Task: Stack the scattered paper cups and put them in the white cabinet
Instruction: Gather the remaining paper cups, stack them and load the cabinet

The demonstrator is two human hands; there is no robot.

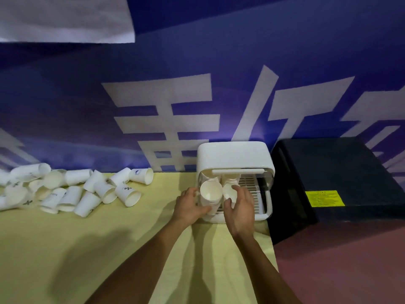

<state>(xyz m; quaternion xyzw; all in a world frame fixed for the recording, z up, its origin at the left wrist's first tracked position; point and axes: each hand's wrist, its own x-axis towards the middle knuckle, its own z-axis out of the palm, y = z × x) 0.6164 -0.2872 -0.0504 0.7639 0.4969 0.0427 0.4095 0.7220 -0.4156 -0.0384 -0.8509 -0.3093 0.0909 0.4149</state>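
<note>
The white cabinet (pixel 235 157) stands at the table's right end with its front open. Inside it, at the left, stands a stack of paper cups (pixel 210 191), and my left hand (pixel 189 206) grips that stack from the left side. My right hand (pixel 240 207) curls round a second cup stack (pixel 229 191) just to the right of it. Two more cup stacks (pixel 230 177) stand behind them in the cabinet. Several loose white paper cups (pixel 72 189) lie scattered in a heap at the table's far left.
The table carries a yellow cloth (pixel 98 249). A black box (pixel 333 183) with a yellow label stands right beside the cabinet. A blue banner wall (pixel 197 95) with white characters rises directly behind the table.
</note>
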